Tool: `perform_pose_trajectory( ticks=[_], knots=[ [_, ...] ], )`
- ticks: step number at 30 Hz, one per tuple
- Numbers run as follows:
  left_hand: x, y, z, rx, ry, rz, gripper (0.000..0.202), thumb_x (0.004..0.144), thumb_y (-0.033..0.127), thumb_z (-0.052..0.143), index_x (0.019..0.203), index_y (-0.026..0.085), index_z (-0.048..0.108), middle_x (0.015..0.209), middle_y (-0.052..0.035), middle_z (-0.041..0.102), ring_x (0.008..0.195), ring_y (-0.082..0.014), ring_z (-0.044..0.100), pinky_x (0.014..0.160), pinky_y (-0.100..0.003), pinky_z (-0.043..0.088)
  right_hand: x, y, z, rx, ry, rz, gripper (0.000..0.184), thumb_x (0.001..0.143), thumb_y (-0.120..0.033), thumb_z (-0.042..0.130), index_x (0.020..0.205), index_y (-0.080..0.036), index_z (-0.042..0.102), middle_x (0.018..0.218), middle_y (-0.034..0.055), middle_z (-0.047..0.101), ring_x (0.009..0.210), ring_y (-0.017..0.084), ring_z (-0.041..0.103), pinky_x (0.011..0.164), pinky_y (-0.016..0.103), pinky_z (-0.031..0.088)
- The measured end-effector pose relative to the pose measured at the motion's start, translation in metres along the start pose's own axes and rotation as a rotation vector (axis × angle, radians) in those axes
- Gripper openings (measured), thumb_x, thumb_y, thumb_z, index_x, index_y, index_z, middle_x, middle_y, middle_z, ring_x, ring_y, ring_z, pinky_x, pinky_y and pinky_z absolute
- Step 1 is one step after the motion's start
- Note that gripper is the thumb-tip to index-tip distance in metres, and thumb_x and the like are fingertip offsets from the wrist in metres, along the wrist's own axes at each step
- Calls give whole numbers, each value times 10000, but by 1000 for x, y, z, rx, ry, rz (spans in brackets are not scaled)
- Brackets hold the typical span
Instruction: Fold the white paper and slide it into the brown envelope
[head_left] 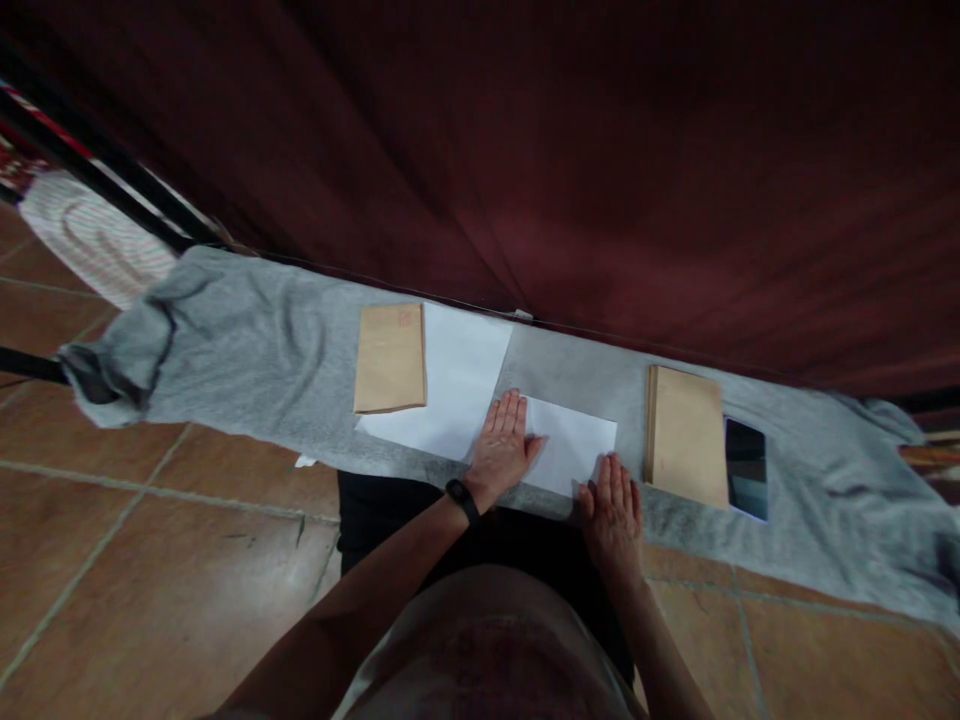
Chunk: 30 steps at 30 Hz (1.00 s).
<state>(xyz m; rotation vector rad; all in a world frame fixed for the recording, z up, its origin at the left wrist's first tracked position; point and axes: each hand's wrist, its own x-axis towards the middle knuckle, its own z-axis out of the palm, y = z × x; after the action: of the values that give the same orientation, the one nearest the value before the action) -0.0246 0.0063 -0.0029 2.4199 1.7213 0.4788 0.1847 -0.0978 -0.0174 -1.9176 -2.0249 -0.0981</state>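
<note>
A folded white paper (574,442) lies on the grey cloth-covered bench (262,350) right in front of me. My left hand (501,447), with a black band on the wrist, lies flat and open on the paper's left edge. My right hand (613,505) rests flat with fingers stretched out at the paper's near right corner. A stack of white sheets (457,385) lies to the left, touching my left hand's side.
A brown envelope (390,357) lies on the left part of the white sheets. A stack of brown envelopes (686,435) sits to the right, with a dark phone (746,468) beside it. A dark red curtain (562,150) hangs behind the bench. Tiled floor (150,560) lies below.
</note>
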Motion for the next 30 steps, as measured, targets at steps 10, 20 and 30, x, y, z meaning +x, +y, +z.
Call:
perform_pose_trajectory(
  ticks=[10,20,30],
  knots=[
    [1,1,-3,32,-14,-6,752,1016,496,384,1546,-21,256,1642,-240,237,1548,-314,172,1265,-492,200,-17,7,-5,-41,-6,70,635,1071,-421,324,1616,-127,187,1601,204,367,1463,361,364,1137,561,371],
    [2,-4,5,7,66,33,738,1012,476,377,1564,7,233,1633,-243,261,1542,-331,195,1231,-545,263,6,-31,-17,123,-34,-39,660,1066,-308,347,1631,-141,49,1658,171,250,1531,299,255,1190,524,357],
    [3,-5,3,-48,113,59,707,1005,459,429,1533,3,311,1606,-265,312,1524,-350,252,1223,-559,271,-9,-26,-6,30,-17,-5,690,1060,-415,394,1625,-124,127,1630,180,318,1500,319,327,1190,524,351]
  ],
)
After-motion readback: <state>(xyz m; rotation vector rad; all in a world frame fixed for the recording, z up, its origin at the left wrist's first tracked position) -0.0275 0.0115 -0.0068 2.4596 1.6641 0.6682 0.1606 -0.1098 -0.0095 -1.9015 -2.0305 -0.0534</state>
